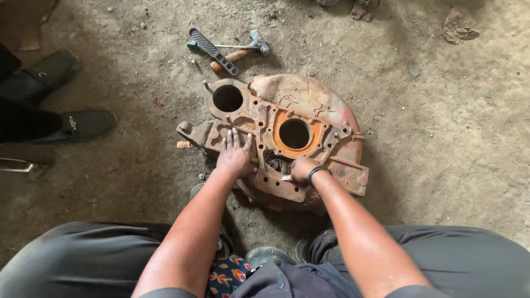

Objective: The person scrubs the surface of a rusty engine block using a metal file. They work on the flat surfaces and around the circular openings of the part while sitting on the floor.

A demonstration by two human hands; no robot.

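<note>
A large rusty orange-red metal housing (309, 96) lies flat on the dirt floor, with two round holes and several small bolt holes. My left hand (234, 155) rests flat on its near left part, fingers spread. My right hand (302, 169), with a dark band on the wrist, is closed around something small and pale at the casting's near edge, next to a dark recess; what it holds is too small to tell.
A hammer (243, 51) and a black-handled tool (212, 51) lie on the ground behind the housing. Another person's two dark shoes (66, 99) stand at the left. Crumpled rags (458, 25) lie at the far right. My knees fill the bottom.
</note>
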